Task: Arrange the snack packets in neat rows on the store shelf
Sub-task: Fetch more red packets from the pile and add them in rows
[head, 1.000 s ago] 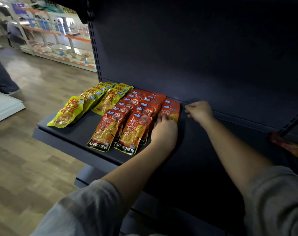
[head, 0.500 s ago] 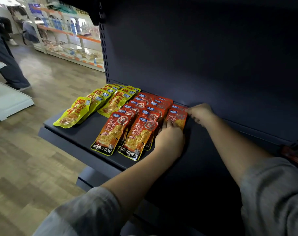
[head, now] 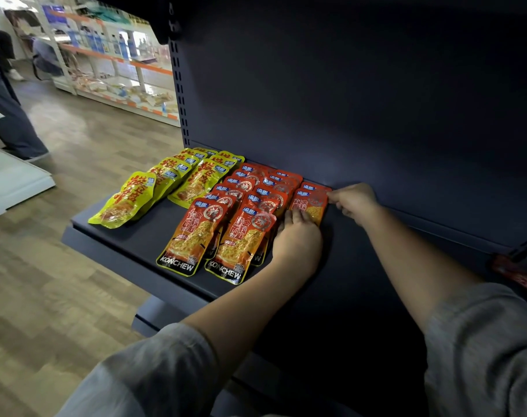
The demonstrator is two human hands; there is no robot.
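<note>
On the dark shelf [head: 129, 233] lie two rows of yellow snack packets [head: 126, 200] on the left and two overlapping rows of red KONCHEW packets [head: 196, 233] beside them. A short third stack of red packets [head: 311, 200] sits at the back right. My left hand [head: 298, 239] rests palm down on the near end of that stack, fingers flat. My right hand [head: 354, 201] pinches the stack's far right corner with curled fingers, close to the back panel.
The shelf's dark back panel [head: 361, 100] rises right behind the packets. Another red packet [head: 518, 273] lies at the far right under a bracket. Wooden floor, a white platform [head: 12, 182], a standing person [head: 9, 115] and distant stocked shelves [head: 117, 67] are on the left.
My right hand has closed in on the right red stack's back corner and now pinches it. My left hand stays on the stack's near end. The view has shifted slightly left.
</note>
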